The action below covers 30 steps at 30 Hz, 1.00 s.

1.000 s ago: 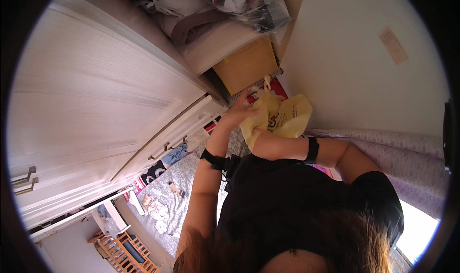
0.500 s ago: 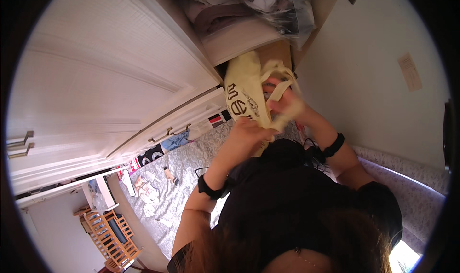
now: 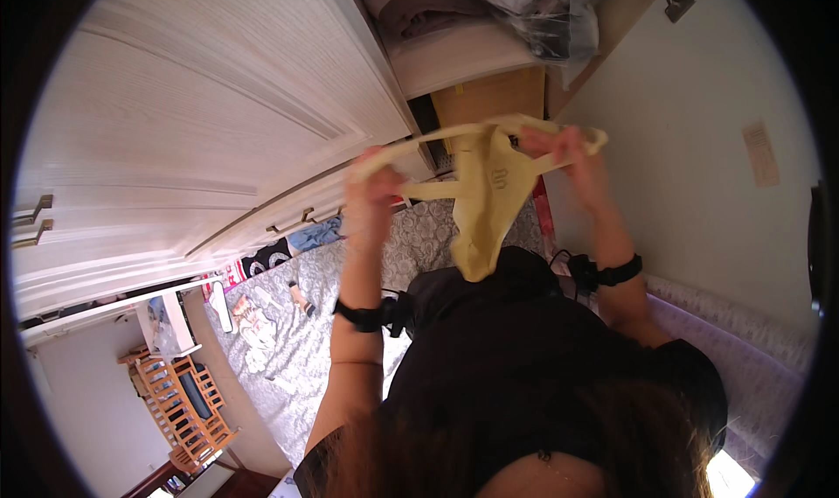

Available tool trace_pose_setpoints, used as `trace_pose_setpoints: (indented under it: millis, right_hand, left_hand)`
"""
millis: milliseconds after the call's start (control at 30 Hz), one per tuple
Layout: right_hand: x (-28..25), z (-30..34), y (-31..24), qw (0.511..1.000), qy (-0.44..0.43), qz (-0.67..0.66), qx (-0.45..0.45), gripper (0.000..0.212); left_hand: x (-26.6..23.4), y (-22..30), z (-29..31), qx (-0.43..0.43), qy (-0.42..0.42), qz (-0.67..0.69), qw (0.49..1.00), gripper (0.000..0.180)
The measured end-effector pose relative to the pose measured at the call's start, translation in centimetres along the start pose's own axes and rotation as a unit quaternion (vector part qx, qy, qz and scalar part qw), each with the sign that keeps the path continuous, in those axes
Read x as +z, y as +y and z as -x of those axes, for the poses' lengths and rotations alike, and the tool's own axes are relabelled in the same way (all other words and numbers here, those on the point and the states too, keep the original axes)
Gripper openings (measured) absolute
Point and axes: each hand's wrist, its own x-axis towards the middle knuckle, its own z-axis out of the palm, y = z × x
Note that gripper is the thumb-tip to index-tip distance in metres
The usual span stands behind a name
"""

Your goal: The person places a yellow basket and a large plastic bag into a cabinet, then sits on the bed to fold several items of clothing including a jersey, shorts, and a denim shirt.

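A pale yellow cloth tote bag hangs between my hands, its body bunched and narrowed in the middle. My left hand is closed round one end of its straps, which stretch out sideways from the bag. On the other side my right hand grips the straps, slightly blurred. Part of a dark print shows on the cloth; the rest is folded out of sight. The bag's lower end dangles just in front of my black shirt.
An open cupboard ahead holds clothes and a clear plastic bag on its shelf, with a yellowish-brown box below. White cabinet doors line the left. A bed with a grey patterned cover lies below, scattered with small items.
My hands have moved apart, pulling the bag's straps outward. The bag came away from the cupboard front toward me and its cloth has bunched up, uncovering the box behind.
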Motion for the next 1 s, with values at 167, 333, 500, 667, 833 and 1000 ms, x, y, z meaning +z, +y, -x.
trace_pose_setpoints:
  millis: [167,333,500,667,833,1000]
  right_hand:
    - [-10.4,4.2,1.0,0.981,0.168,-0.094,-0.026,0.055]
    - [-8.2,4.7,-1.1,0.973,0.216,-0.075,-0.035,0.052]
    - [-4.7,1.9,-1.2,0.997,0.071,0.009,-0.011,0.049]
    - [1.0,1.1,9.8,0.977,-0.053,0.097,0.183,0.053]
    - [-0.7,2.7,27.8,0.858,-0.229,0.297,0.351,0.051]
    - [-2.2,-3.1,37.5,0.768,-0.309,0.394,0.399,0.05]
  left_hand:
    - [-11.3,8.2,9.3,0.143,0.016,0.203,0.969,0.046]
    - [-9.8,12.8,16.2,0.283,0.143,0.143,0.938,0.066]
    - [-8.0,14.7,17.1,0.347,0.157,-0.038,0.924,0.076]
    - [-9.3,16.1,21.4,0.327,0.206,-0.136,0.912,0.066]
    - [-10.2,14.7,24.4,0.302,0.377,-0.134,0.865,0.062]
    - [-11.1,11.0,24.4,0.319,0.468,-0.055,0.822,0.055]
